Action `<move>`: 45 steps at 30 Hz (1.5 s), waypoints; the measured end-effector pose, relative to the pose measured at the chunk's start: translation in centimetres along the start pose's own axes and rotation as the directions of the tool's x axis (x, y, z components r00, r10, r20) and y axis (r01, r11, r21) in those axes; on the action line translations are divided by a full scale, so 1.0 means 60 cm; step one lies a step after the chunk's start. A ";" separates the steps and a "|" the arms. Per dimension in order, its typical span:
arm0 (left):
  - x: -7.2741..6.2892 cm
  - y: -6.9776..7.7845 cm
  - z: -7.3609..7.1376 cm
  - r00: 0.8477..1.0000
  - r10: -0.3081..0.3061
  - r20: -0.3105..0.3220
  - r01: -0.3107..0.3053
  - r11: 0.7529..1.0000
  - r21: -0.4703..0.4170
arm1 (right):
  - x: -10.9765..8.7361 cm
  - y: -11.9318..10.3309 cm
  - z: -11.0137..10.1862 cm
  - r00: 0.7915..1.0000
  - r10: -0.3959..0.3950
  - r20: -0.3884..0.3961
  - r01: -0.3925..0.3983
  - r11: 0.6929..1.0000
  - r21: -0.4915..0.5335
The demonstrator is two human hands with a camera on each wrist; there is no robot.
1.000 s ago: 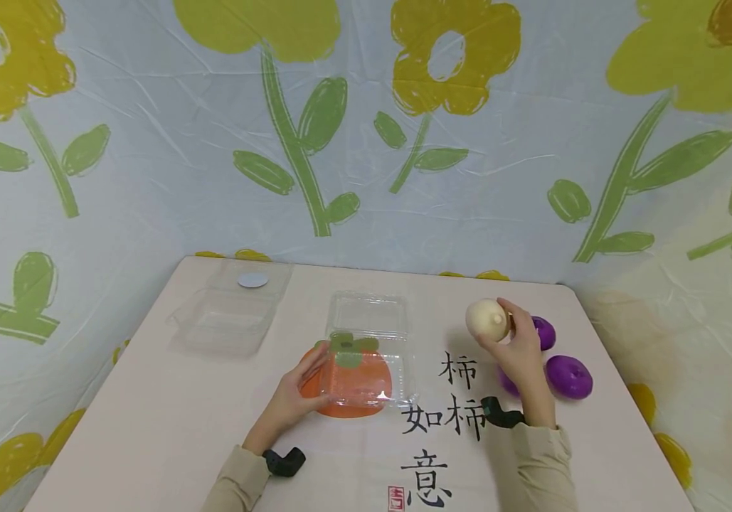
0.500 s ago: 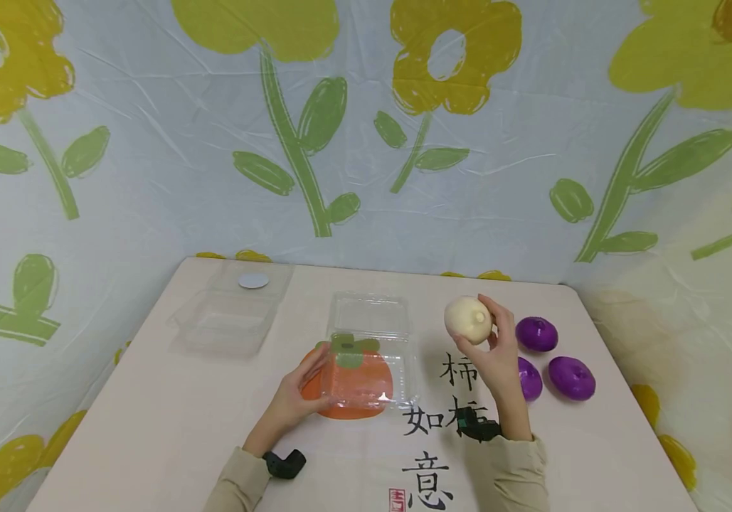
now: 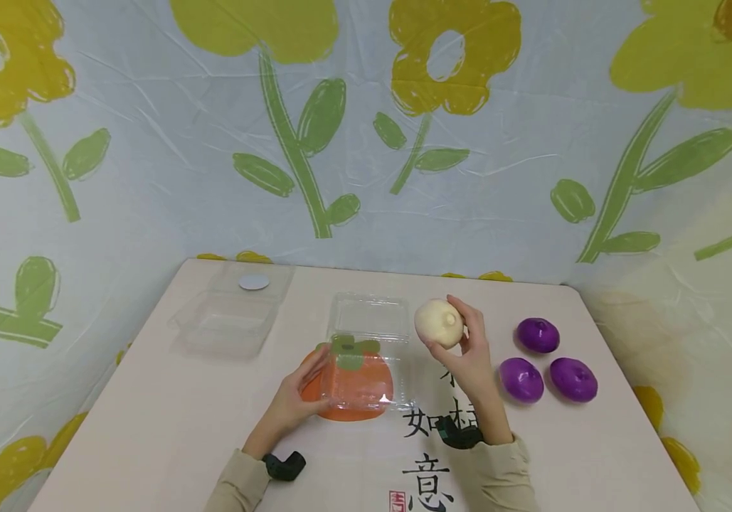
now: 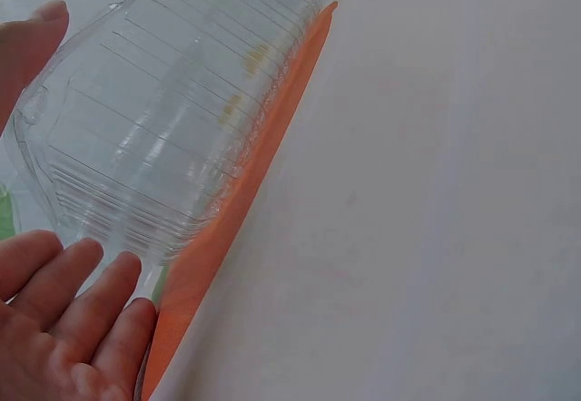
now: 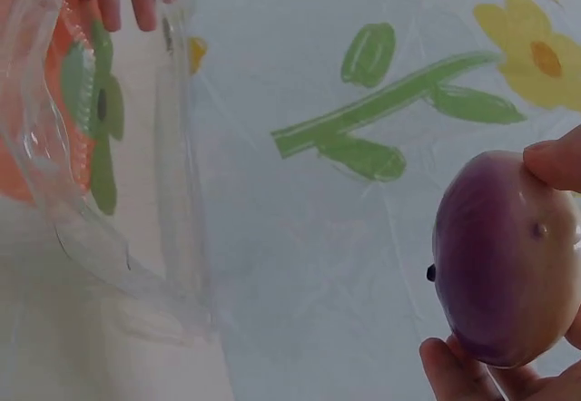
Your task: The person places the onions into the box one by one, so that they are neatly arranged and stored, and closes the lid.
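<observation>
My right hand point(image 3: 473, 355) holds a round toy turnip point(image 3: 439, 324) above the table, between thumb and fingers. Its cream side with a small nub shows in the head view; its purple side shows in the right wrist view, where the turnip point(image 5: 508, 260) hangs beside the clear box. My left hand point(image 3: 295, 391) spreads along the left end of an open clear plastic clamshell box point(image 3: 372, 377). Fairly straight fingers point(image 4: 86, 301) touch the box there, with the thumb apart from them at its rim. The box stands over an orange persimmon print point(image 3: 356, 412).
Three purple round toy vegetables lie on the right: one at the back point(image 3: 537, 335), one in front point(image 3: 522, 380) and one further right point(image 3: 573, 380). A second clear clamshell box point(image 3: 227, 316) stands open at the back left. Flowered cloth point(image 3: 366, 142) surrounds the table point(image 3: 148, 427).
My right hand has carried the turnip left, away from the purple vegetables and closer to the clear box. My left hand has stayed at the box's end.
</observation>
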State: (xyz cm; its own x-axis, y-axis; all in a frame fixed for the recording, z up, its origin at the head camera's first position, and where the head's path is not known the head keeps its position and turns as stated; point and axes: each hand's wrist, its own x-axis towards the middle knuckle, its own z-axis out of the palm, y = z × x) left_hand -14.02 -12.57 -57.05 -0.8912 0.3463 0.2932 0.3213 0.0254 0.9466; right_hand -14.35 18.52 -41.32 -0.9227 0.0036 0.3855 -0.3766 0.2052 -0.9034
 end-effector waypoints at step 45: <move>-0.002 0.002 0.001 0.999 0.033 -0.015 -0.032 0.998 0.048 | -0.039 0.088 0.207 0.945 0.253 0.209 -0.109 0.843 -0.527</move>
State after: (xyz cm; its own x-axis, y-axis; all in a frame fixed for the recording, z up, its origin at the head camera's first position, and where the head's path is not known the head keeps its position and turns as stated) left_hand -13.84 -12.56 -56.97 -0.8849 0.3328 0.3258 0.3646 0.0597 0.9293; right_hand -15.19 7.45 -49.33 -0.9841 -0.1494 0.0961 -0.1733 0.6886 -0.7042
